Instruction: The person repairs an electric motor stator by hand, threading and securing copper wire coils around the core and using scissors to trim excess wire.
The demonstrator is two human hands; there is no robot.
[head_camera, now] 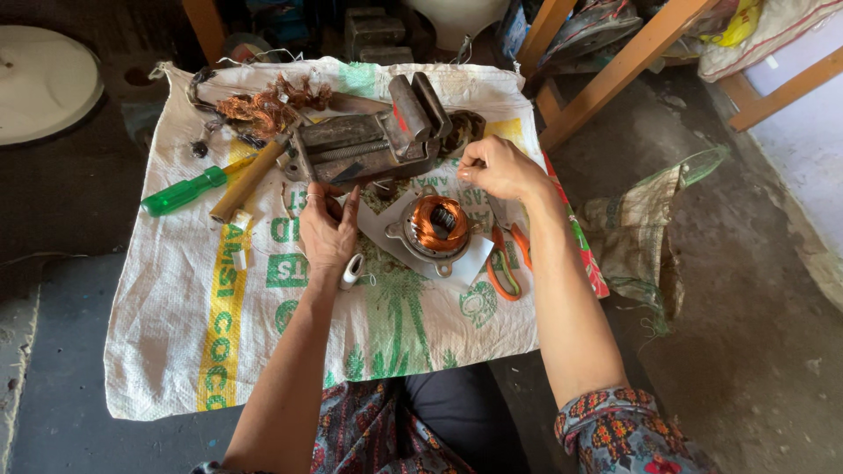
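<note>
Copper-wound stator (438,226) on white paper atop printed sack (193,290), between both hands, below bench vise (369,140). Left hand (327,230) flat, fingers loose, grasping nothing visible; right hand (500,167) pinched shut, held item too small to discern. Orange-handled scissors (505,263) just beside stator.

- The floor (755,351) is rough grey concrete, dusty and cracked at the right.
- Slanting wooden furniture legs (615,70) stand at the top right.
- A pale round disc (44,83) lies at the top left.
- Daylight falls from above; a pale wall (812,149) shows at the far right.
</note>
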